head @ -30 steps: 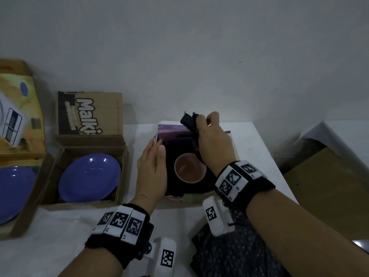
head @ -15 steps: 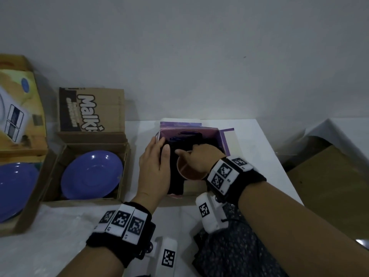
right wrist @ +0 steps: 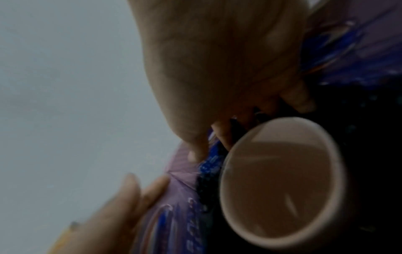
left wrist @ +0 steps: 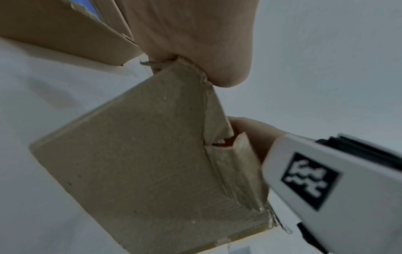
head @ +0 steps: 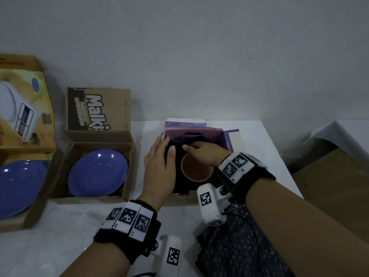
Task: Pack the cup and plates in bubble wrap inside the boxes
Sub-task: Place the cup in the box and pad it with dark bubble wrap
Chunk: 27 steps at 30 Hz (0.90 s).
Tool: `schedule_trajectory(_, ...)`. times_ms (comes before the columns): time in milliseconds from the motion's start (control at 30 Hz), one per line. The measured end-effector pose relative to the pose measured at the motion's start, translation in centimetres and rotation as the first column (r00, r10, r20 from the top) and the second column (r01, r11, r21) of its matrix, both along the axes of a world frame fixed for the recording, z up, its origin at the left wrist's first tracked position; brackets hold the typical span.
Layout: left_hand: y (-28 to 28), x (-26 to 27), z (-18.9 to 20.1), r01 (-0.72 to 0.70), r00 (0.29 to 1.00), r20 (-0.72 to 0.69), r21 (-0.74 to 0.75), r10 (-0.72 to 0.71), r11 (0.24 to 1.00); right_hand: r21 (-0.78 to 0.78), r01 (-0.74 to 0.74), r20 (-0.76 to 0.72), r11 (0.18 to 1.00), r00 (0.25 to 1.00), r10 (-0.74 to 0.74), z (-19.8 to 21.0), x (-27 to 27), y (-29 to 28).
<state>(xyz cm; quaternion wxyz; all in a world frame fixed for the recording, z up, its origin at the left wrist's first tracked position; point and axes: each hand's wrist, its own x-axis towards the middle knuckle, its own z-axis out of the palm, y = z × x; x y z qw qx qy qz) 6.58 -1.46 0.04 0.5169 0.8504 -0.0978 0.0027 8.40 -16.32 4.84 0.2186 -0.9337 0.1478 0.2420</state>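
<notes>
A pinkish cup (head: 196,170) (right wrist: 280,180) stands upright in black bubble wrap (head: 178,186) (right wrist: 369,137) inside the small purple box (head: 199,132) (left wrist: 141,154) (right wrist: 180,189) at the table's middle. My left hand (head: 159,166) (left wrist: 191,34) lies with straight fingers along the box's left wall, thumb over the rim on the wrap. My right hand (head: 203,152) (right wrist: 217,60) reaches into the box behind the cup, its bent fingers dug into the wrap against the far wall. A blue plate (head: 97,172) lies bare in the Malki carton (head: 128,166); another blue plate (head: 18,186) lies in the yellow carton (head: 38,196).
A clear plastic sheet (head: 60,226) covers the table's front left. A dark speckled sheet of bubble wrap (head: 239,248) lies at the front under my right forearm. The table ends just right of the purple box; brown cardboard (head: 329,186) lies beyond it. A wall stands close behind.
My right hand held a flap of black wrap up above the box, then came down into the box and slid toward the far left behind the cup. My left hand stayed on the box's side.
</notes>
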Motion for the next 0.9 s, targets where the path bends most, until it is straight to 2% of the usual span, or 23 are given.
schedule_trajectory(133,0.0,0.2,-0.5,-0.004,1.0,0.017,-0.017,0.004,1.0,0.026,0.034,0.086,0.999,0.996,-0.036,1.1,-0.2,-1.0)
schedule_trajectory(267,0.0,0.3,-0.5,-0.004,1.0,0.019,-0.019,0.004,1.0,0.049,0.052,-0.005,0.997,0.999,-0.052,-0.8,-1.1,-0.3)
schedule_trajectory(367,0.1,0.2,-0.4,-0.001,1.0,0.024,-0.009,0.001,1.0,0.014,-0.007,-0.044,1.0,0.999,0.007,-0.7,-1.2,-0.3)
schedule_trajectory(533,0.0,0.3,-0.5,-0.01,1.0,0.024,-0.021,0.011,1.0,-0.133,-0.103,0.131,0.986,0.984,0.121,2.2,-1.2,-1.2)
schedule_trajectory(600,-0.1,0.3,-0.6,-0.006,1.0,0.021,-0.029,0.006,1.0,-0.136,-0.168,0.086,0.976,0.98,0.181,1.7,-1.3,-0.4)
schedule_trajectory(700,0.0,0.3,-0.5,0.001,1.0,0.012,-0.02,-0.001,1.0,-0.111,-0.222,-0.06,0.969,0.974,0.217,0.3,-1.2,0.3)
schedule_trajectory(900,0.1,0.3,-0.6,0.003,1.0,0.009,-0.005,-0.003,1.0,-0.093,-0.269,-0.139,0.959,0.957,0.255,-0.1,-1.3,0.0)
